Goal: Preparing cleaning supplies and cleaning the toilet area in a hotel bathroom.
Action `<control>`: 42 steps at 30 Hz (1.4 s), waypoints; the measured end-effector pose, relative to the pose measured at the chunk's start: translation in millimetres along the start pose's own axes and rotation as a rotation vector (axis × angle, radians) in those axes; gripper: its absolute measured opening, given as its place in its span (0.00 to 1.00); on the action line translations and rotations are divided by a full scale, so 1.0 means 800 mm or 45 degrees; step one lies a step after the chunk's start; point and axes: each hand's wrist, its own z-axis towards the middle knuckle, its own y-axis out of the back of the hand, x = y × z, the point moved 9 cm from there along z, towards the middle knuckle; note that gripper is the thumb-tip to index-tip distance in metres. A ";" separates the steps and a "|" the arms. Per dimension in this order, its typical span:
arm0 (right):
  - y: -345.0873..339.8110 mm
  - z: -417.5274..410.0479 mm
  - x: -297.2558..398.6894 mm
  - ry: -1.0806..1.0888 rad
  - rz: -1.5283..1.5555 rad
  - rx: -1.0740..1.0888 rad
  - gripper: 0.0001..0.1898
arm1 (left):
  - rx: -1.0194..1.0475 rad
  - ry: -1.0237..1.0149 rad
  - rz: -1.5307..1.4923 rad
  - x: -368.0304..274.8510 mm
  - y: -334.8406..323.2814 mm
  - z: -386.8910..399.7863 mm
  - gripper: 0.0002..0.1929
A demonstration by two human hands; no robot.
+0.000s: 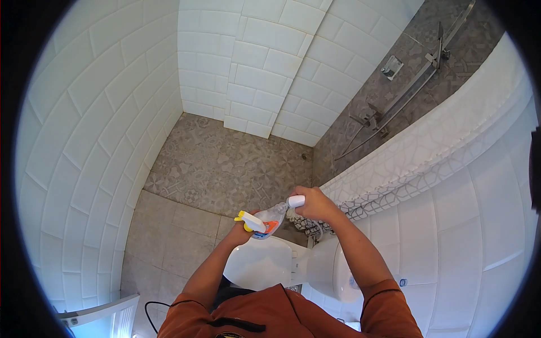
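My left hand (pixel 240 235) grips a clear plastic bottle (pixel 275 214) with an orange and blue label. A white and yellow trigger spray head (pixel 252 222) lies across the label side, at the same hand. The bottle tilts, its narrow neck pointing toward my right hand (pixel 316 204). That hand is closed around a small white object (pixel 296 201), perhaps a cap or little container. It is right at the bottle's neck; whether the two touch cannot be made out. Both hands are above the front of a white toilet with its lid (pixel 260 262) down.
The toilet tank (pixel 334 270) stands to the right, beside a patterned shower curtain (pixel 405 177). Behind it a shower rail and mixer (pixel 372 120) are fixed to the wall, near a soap dish (pixel 392 67). White tiled walls (pixel 105 114) enclose the floor. A door edge (pixel 101 306) shows lower left.
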 end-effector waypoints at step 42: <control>0.006 -0.002 -0.001 -0.003 0.057 -0.062 0.19 | 0.033 0.082 -0.155 -0.002 -0.005 -0.005 0.36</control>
